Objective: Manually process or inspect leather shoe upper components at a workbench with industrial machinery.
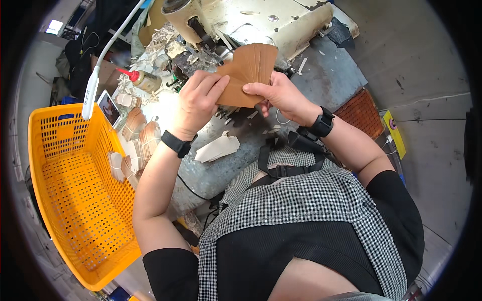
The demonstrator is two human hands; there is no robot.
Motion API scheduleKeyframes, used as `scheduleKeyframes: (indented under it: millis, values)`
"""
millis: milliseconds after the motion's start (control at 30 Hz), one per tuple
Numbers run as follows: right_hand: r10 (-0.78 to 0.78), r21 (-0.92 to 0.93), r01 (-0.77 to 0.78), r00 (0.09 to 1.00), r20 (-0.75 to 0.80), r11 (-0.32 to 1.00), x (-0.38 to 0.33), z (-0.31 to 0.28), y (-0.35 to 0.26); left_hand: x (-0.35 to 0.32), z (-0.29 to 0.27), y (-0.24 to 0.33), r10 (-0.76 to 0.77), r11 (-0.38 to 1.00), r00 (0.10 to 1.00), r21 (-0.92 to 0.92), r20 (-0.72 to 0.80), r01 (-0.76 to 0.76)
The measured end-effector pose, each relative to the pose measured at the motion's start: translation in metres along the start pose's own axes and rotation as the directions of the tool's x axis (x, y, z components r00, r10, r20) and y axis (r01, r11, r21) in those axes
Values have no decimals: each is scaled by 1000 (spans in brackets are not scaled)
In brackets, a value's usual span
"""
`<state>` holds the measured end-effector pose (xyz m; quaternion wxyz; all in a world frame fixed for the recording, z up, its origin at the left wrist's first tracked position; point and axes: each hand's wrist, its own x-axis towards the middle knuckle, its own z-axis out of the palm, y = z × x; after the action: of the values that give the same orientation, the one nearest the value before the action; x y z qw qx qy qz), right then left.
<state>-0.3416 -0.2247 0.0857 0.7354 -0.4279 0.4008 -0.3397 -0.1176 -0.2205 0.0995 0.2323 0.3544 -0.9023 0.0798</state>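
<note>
Brown leather-like sheets (255,62), cut to one shape and fanned into a stack, are held up between my two hands over the worktable. My right hand (288,95) grips the lower right of the stack, its thumb flat on top and its fingers underneath. At the left end, my left hand (200,98) is closed with its fingertips pressed on the brown material; its thumb is hidden. Just behind the stack stands a cream-coloured machine (296,32), whose working parts are partly covered by the sheets and my hands.
A yellow perforated basket (85,200) stands at the left. Beside it lie tied bundles of cut pieces (149,138), a screen device (109,108) and a red-spouted bottle (146,81). A white lamp (90,93) hangs above. Pale scrap (217,148) lies on the grey tabletop (336,65).
</note>
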Motion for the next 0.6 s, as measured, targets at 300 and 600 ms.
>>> scheduleKeyframes:
  millis: [300, 600]
  values:
    - [1, 1, -1, 1000, 18, 1000, -1, 1, -2, -2, -3, 3, 4, 999, 1000, -42, 4, -3]
    - [28, -1, -28, 1000, -15, 1000, -1, 2, -4, -3, -1, 5, -29, 998, 1000, -55, 1, 29]
